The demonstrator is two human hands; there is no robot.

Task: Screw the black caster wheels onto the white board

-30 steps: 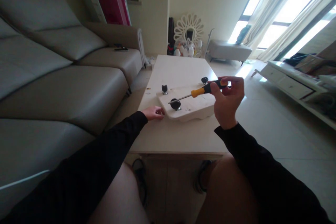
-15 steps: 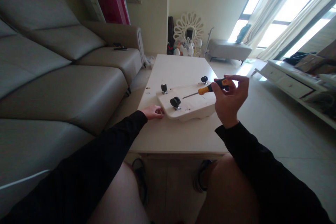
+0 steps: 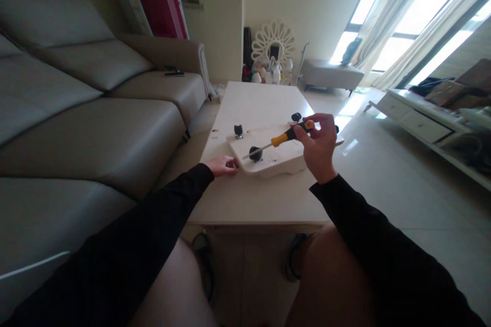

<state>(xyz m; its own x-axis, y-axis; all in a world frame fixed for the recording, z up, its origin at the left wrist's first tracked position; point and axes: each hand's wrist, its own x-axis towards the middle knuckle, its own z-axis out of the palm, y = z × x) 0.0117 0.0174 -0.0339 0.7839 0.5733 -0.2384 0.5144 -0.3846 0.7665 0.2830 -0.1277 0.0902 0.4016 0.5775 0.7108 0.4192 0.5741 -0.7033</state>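
Note:
My right hand [image 3: 321, 144] grips a yellow-and-black screwdriver [image 3: 284, 137] by its handle. The screwdriver's metal shaft slants down to the left, passing in front of the nearest black caster wheel [image 3: 254, 153]. This wheel stands on a pale wooden board [image 3: 282, 156], which lies on the table with several casters pointing up. Another caster [image 3: 238, 131] is at the board's far left corner, and one more [image 3: 296, 117] is farther back. At the board's near left corner rests my left hand [image 3: 222, 166], fingers curled together; what they pinch, if anything, is hidden.
The board lies on a long cream table [image 3: 264, 204]. Along the left runs a grey sofa [image 3: 95, 122] with a dark object on its seat. A white low cabinet [image 3: 418, 117] stands to the right, and a grey bench [image 3: 332, 74] at the back.
My right hand has moved left with the screwdriver, whose tip has gone from right of the near caster to across its front. The left hand has stayed by the board's corner.

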